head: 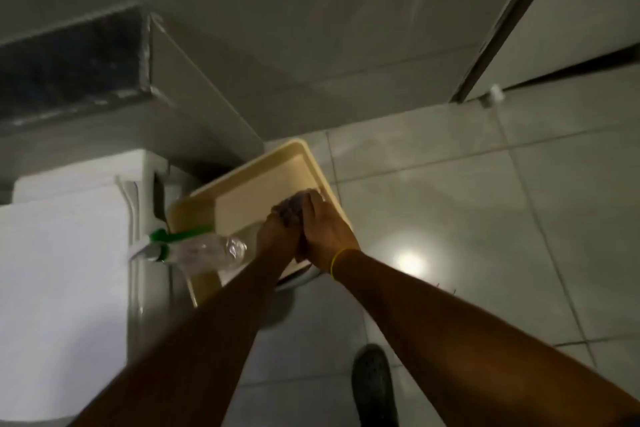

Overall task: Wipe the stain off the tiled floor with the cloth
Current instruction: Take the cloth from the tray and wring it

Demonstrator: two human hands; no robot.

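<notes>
A small dark, bunched cloth (291,210) is squeezed between both my hands above a cream plastic tray (252,184). My left hand (278,236) grips it from the left and below. My right hand (323,229), a yellow band on its wrist, closes over it from the right. Most of the cloth is hidden by my fingers. The pale tiled floor (450,218) spreads to the right and below, with a bright light reflection on it. No stain can be made out on the tiles.
A clear spray bottle (204,250) with a green and white nozzle lies on the tray's left rim. A white appliance (65,253) stands at left, a grey ledge behind it. A door frame (498,28) runs at upper right. My dark shoe (374,388) is on the floor below.
</notes>
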